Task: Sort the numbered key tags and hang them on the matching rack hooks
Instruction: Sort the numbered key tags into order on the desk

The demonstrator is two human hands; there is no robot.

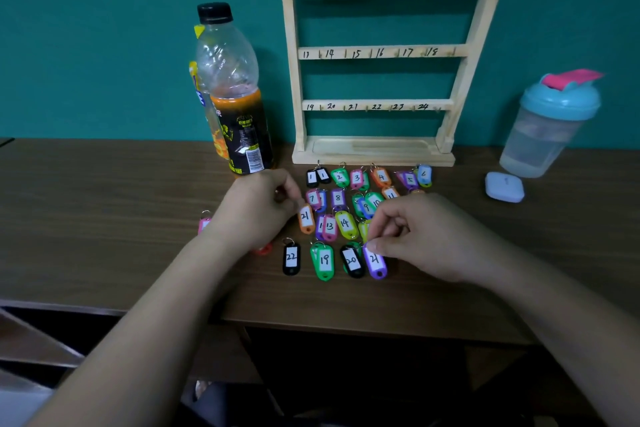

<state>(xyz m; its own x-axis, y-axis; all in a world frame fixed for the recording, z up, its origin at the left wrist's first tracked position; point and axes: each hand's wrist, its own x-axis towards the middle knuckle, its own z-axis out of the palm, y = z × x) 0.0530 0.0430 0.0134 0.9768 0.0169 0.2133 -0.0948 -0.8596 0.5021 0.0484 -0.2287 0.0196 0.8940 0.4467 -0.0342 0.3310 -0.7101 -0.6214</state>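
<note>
Currently: left hand (256,208), fingers curled, tips pinching the ring end of orange tag 21 (305,218); the tag extends just beyond those fingertips, and whether it touches the table (104,204) cannot be told. Right hand (422,236), fingers curled, thumb and forefinger pinching the upper end of purple tag 21 (375,260), which lies on the table just below the fingertips. Between the two sets of fingers: pink tag 13 (329,226), yellow-green tag 14 (345,224). Beside the right fingertips, leftward: black tag 20 (352,262), green tag 19 (324,262), black tag 22 (291,258). Beyond both hands: further numbered tags in rows, then the wooden rack (374,52) with bare numbered hooks. Past the left fingers: drink bottle (232,97).
</note>
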